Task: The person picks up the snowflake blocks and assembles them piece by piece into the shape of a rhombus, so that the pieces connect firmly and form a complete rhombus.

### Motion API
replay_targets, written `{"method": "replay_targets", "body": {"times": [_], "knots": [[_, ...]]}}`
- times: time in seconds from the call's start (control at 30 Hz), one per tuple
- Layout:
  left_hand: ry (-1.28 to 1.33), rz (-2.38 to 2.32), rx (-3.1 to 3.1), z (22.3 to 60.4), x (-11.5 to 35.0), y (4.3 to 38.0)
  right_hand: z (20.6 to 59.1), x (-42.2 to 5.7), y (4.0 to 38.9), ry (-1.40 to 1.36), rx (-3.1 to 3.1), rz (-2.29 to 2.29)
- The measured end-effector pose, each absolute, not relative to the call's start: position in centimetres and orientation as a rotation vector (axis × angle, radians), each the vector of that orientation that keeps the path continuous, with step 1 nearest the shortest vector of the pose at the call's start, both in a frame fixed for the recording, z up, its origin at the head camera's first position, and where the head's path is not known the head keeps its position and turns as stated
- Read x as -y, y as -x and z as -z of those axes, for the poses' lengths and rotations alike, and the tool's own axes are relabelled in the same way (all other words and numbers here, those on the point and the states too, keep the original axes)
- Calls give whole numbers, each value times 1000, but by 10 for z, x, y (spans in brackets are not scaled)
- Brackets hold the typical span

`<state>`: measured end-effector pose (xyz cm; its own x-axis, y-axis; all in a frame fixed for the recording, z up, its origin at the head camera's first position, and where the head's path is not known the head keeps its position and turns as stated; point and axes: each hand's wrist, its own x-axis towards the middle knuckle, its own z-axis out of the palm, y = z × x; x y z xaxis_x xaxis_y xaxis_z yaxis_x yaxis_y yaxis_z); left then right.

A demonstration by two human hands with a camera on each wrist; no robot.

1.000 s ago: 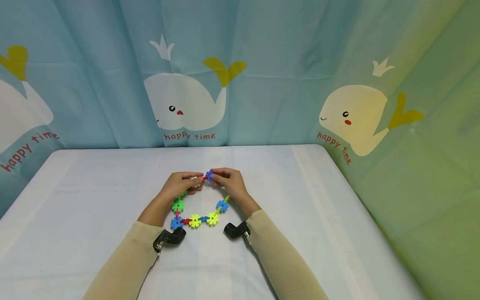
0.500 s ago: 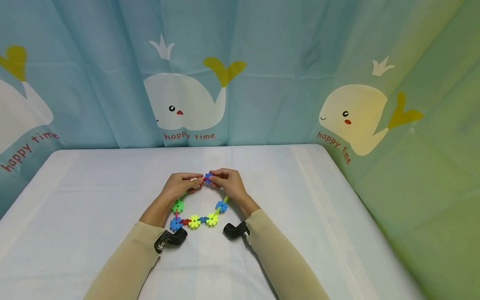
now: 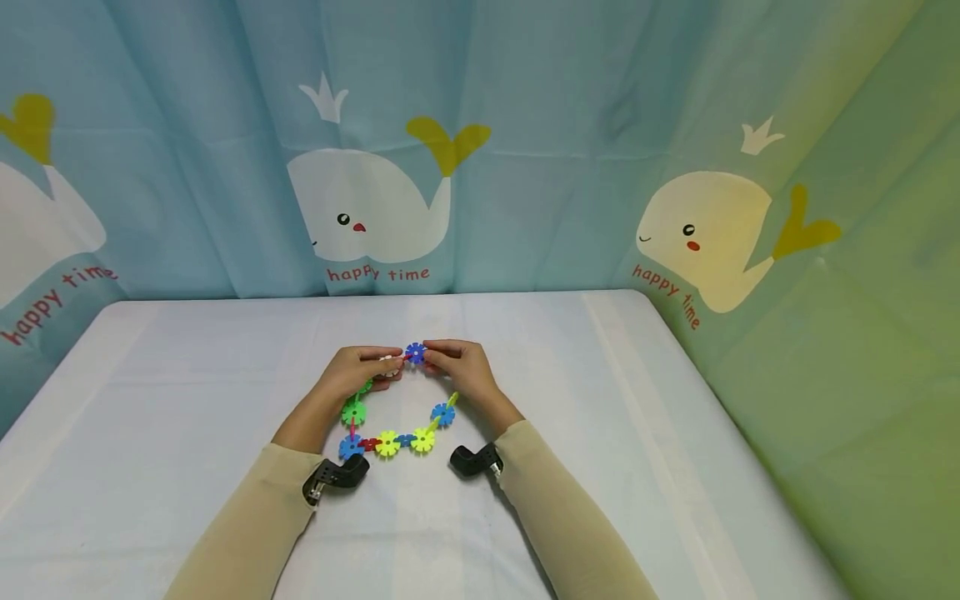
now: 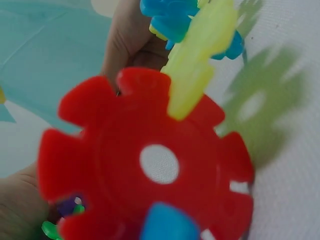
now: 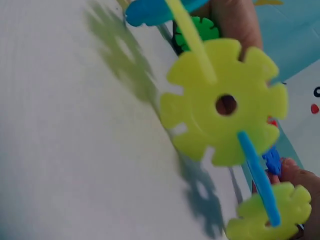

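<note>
Both hands are at the far side of a chain of flower-shaped interlocking plastic discs. My left hand (image 3: 358, 369) pinches a white disc (image 3: 390, 365) in the chain, partly covered by its fingers. A small red disc links it to a dark blue disc (image 3: 416, 353) at the chain's end. My right hand (image 3: 465, 367) pinches that blue disc at its right edge, between thumb and fingers. From the left hand the chain curves toward me through a green disc (image 3: 354, 412), a blue disc (image 3: 351, 447) and yellow discs (image 3: 387, 443), up to a lighter blue disc (image 3: 442, 414).
The chain lies on a white-covered table (image 3: 210, 400). Behind it hangs a blue curtain (image 3: 540, 225) printed with whales. Black wrist cameras (image 3: 337, 472) sit close by the near part of the chain. A red disc (image 4: 115, 165) fills much of the left wrist view.
My right hand has shifted slightly to the right, and more of the dark blue disc shows between the hands. The left hand and chain have moved only slightly.
</note>
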<state>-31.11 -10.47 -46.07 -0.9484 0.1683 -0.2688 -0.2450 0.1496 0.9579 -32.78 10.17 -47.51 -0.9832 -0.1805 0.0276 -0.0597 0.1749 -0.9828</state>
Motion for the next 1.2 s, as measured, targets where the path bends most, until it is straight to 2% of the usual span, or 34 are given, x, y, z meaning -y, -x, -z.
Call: {"method": "replay_targets", "body": {"times": [0.4, 0.73, 1.2], "knots": [[129, -1957, -2053, 463, 107, 312, 467, -129, 332, 117, -2273, 1908], [187, -2014, -2046, 461, 108, 311, 452, -158, 332, 190, -2195, 1600], [162, -2012, -2040, 461, 108, 311, 444, -173, 329, 382, -2018, 1358]]}}
